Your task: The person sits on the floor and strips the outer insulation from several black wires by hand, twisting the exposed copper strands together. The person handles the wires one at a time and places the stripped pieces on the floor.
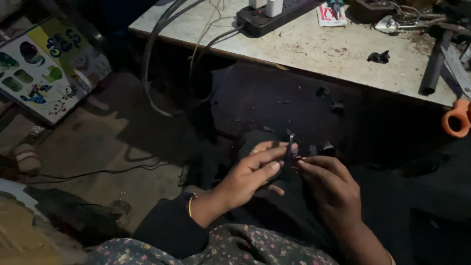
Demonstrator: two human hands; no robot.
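Pinching a small dark part point(291, 148) between both hands' fingers point(274, 166).

Single head-worn view, looking steeply down and forward from close above the lap. The counter point(314, 49) runs from 12 to 2 o'clock; the floor point(98, 147) lies at 9 o'clock.

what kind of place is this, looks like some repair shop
Probably a small, dim repair workshop. A worn workbench carries a black power strip with plugs and loose tools, with orange-handled scissors at its edge. Below it, the left hand and right hand pinch a small dark part.
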